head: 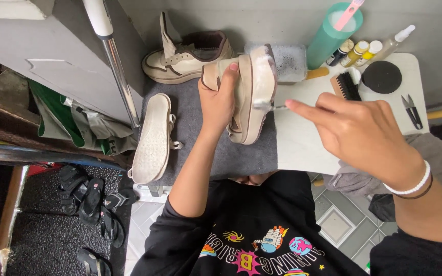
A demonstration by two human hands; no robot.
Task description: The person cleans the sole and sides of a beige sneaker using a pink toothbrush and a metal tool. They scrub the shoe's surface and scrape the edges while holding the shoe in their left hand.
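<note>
My left hand (220, 100) grips a cream shoe (251, 97) on its side, the foamy sole edge turned toward my right hand. With my right hand (359, 130) I hold a small brush (266, 106) whose wet tip touches the sole's rim. The shoe stands on a grey mat (205, 148) on a white table (297, 143).
A second cream shoe (188, 59) and a third lying sole-up (153, 139) rest on the mat. A teal cup (332, 38), small bottles (356, 52), a black brush (348, 86), a black round pad (381, 77), snips (412, 110) and a foam tub (288, 61) crowd the table. Sandals (90, 199) lie on the floor.
</note>
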